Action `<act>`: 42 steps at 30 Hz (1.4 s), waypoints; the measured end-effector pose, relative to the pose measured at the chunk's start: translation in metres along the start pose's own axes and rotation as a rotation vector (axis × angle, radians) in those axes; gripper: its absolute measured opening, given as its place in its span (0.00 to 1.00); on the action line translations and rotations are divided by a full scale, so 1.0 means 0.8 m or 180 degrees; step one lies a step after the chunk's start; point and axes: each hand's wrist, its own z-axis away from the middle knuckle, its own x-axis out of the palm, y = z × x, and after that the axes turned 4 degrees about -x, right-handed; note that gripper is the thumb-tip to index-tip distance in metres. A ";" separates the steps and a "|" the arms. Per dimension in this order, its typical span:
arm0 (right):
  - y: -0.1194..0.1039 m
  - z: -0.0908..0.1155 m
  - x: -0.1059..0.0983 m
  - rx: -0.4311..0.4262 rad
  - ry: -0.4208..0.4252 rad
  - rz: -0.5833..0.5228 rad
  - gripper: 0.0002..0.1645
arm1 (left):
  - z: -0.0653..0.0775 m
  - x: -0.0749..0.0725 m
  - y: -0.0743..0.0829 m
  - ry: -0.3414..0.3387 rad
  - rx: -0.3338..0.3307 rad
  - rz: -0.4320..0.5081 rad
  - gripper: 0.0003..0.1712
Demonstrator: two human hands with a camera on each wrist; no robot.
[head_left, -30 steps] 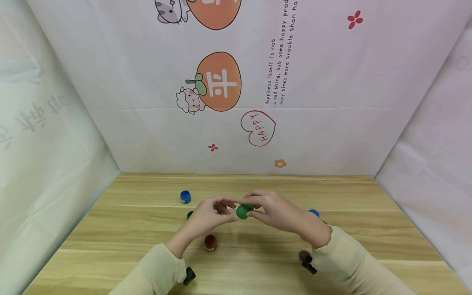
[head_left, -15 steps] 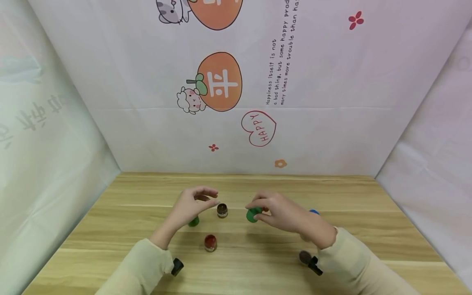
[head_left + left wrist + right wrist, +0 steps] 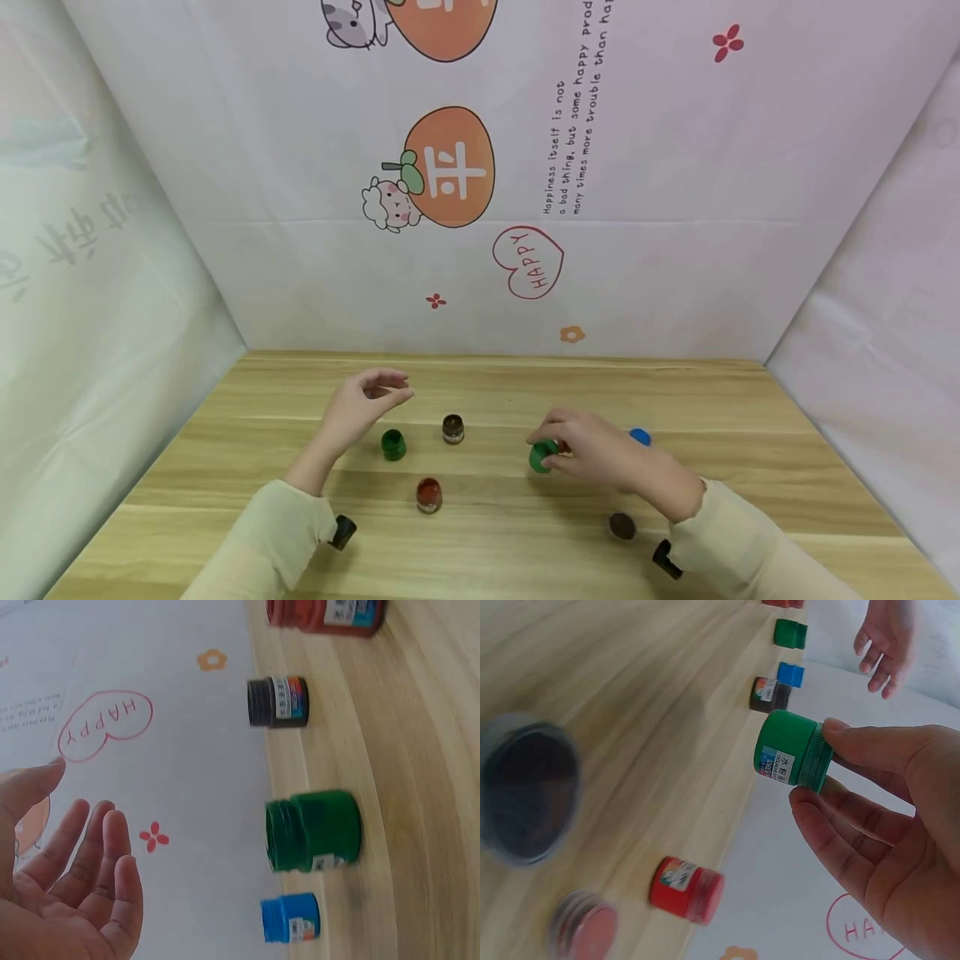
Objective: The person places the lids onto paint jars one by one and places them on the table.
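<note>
My right hand (image 3: 588,446) pinches a small green paint jar (image 3: 784,746) by its ribbed lid, between thumb and fingertips. The jar is tilted and held above the wooden table. My left hand (image 3: 360,412) is raised over the left part of the table with relaxed fingers (image 3: 112,832) and nothing in them. Below and beside it stand lidless jars: a green jar (image 3: 393,445), a dark brown jar (image 3: 452,429) and a red jar (image 3: 428,495). A blue jar (image 3: 291,919) shows in the left wrist view; in the head view my left hand hides it.
A dark round lid (image 3: 622,526) lies at the right front. A blue lid (image 3: 640,436) lies beyond my right wrist. In the right wrist view, a capped red jar (image 3: 684,887) stands near a pinkish lid (image 3: 592,934). A printed white sheet (image 3: 660,275) backs the table.
My hands have parted from close together around the green paint jar. The left has drawn back left, uncovering the brown and green jars; the right has carried its jar right and nearer.
</note>
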 end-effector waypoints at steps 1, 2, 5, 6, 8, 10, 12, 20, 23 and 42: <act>0.002 0.003 0.001 0.0027 -0.0018 -0.0002 0.18 | -0.002 -0.002 -0.002 0.0033 0.0006 0.0008 0.22; 0.003 0.005 0.001 0.0045 -0.0034 -0.0004 0.18 | -0.003 -0.005 -0.004 0.0061 0.0000 0.0017 0.23; 0.008 0.012 0.003 0.0095 -0.0086 0.0046 0.19 | -0.008 -0.011 -0.012 0.0152 -0.0083 0.0036 0.25; 0.010 0.014 0.004 0.0121 -0.0110 0.0062 0.19 | -0.010 -0.013 -0.015 0.0175 -0.0124 0.0024 0.25; 0.013 0.017 0.007 0.0177 -0.0147 0.0064 0.19 | -0.013 -0.016 -0.021 0.0206 -0.0226 -0.0005 0.27; 0.015 0.020 0.009 0.0230 -0.0174 0.0078 0.19 | -0.017 -0.019 -0.028 0.0229 -0.0321 -0.0059 0.29; 0.017 0.023 0.011 0.0290 -0.0208 0.0068 0.19 | -0.020 -0.021 -0.035 0.0228 -0.0385 -0.0141 0.31; 0.021 0.028 0.016 0.0329 -0.0272 -0.0029 0.19 | -0.034 -0.026 -0.057 0.0034 -0.0674 -0.0420 0.39; 0.023 0.029 0.018 0.0295 -0.0269 -0.0042 0.19 | -0.040 -0.027 -0.063 -0.0054 -0.0720 -0.0502 0.40; 0.020 0.028 0.023 0.0208 -0.0192 0.0053 0.17 | -0.061 -0.014 -0.069 -0.0185 -0.0862 -0.0922 0.36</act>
